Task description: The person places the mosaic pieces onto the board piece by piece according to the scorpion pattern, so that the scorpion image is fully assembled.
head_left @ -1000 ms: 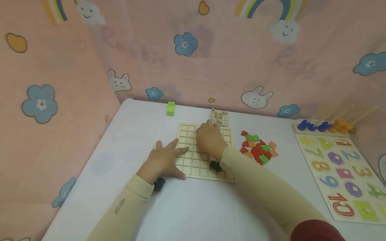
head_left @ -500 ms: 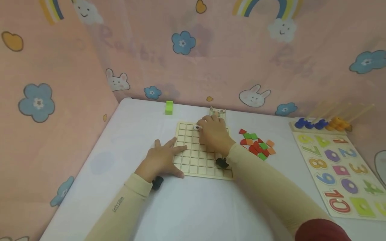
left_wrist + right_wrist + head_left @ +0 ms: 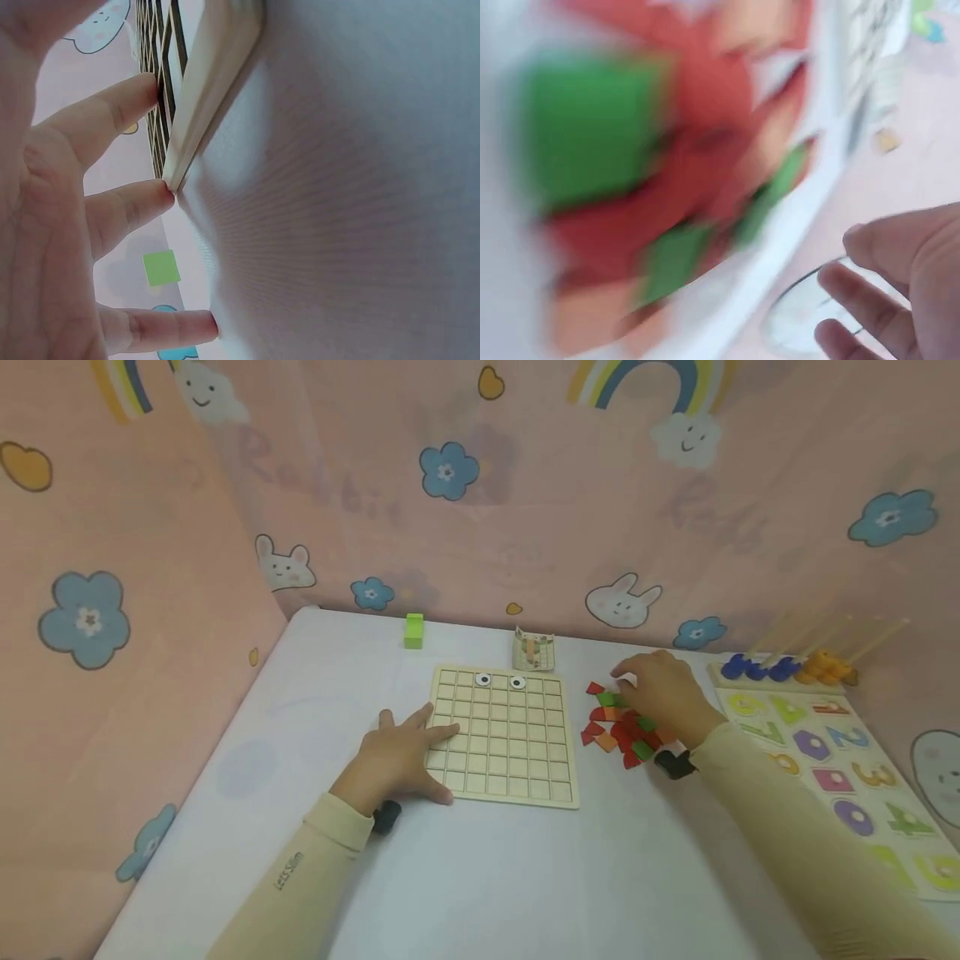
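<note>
A pale wooden grid board [image 3: 498,739] lies on the white table with two round eye pieces, a left one [image 3: 483,680] and a right one [image 3: 517,682], in its top row. My left hand [image 3: 393,760] is spread at the board's left side, index finger over the grid and thumb near the lower corner. In the left wrist view, fingertips [image 3: 166,192] touch the board's edge. My right hand [image 3: 667,689] hovers over the far side of a pile of red, green and orange tiles [image 3: 626,731], fingers loosely bent, nothing visible in them. The right wrist view shows blurred tiles [image 3: 592,127].
Behind the board stands a creased pattern card [image 3: 534,650], and a lime green block [image 3: 413,632] is at the back left. On the right lies a number puzzle board [image 3: 832,777] with blue and orange rings on pegs [image 3: 783,668] at its far end. Printed cloth [image 3: 525,527] hangs behind.
My right hand has moved right, from the board's top row to over the tile pile, uncovering both eye pieces. The left hand stays at the board's edge.
</note>
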Available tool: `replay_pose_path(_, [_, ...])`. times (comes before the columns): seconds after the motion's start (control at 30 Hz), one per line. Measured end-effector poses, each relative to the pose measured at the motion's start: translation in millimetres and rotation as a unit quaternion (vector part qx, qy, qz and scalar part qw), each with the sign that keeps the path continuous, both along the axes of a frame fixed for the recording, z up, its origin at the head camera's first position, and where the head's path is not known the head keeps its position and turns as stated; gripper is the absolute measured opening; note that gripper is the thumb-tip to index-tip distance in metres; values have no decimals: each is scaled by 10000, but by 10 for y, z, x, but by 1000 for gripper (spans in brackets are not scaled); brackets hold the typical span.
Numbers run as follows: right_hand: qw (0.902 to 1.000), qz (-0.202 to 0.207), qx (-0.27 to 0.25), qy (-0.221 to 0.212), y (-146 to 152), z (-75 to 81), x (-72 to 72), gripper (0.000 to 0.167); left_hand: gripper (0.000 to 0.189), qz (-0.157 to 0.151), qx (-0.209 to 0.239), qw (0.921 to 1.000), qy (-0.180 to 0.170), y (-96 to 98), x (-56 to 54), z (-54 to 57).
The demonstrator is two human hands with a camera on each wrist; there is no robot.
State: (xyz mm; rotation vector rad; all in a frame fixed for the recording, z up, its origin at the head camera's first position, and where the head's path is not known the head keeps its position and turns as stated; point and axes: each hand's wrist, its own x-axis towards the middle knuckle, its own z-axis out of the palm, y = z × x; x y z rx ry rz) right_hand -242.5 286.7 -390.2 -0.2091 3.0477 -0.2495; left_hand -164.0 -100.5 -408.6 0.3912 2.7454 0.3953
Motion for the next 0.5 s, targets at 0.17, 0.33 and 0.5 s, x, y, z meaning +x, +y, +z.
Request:
replay_pose_path(0.17, [9962, -272, -348, -749, 229, -111, 51, 30, 107, 10, -35, 10000, -33, -33, -7, -19])
replay_pose_path(0.33, [9956, -220, -382, -826, 229, -177, 62, 35, 106, 16, 40, 10000, -44, -33, -10, -23])
replay_pose_path(0.5, [9976, -104, -3, -685, 220, -188, 53, 37, 106, 35, 77, 9999, -72, -13, -4, -29])
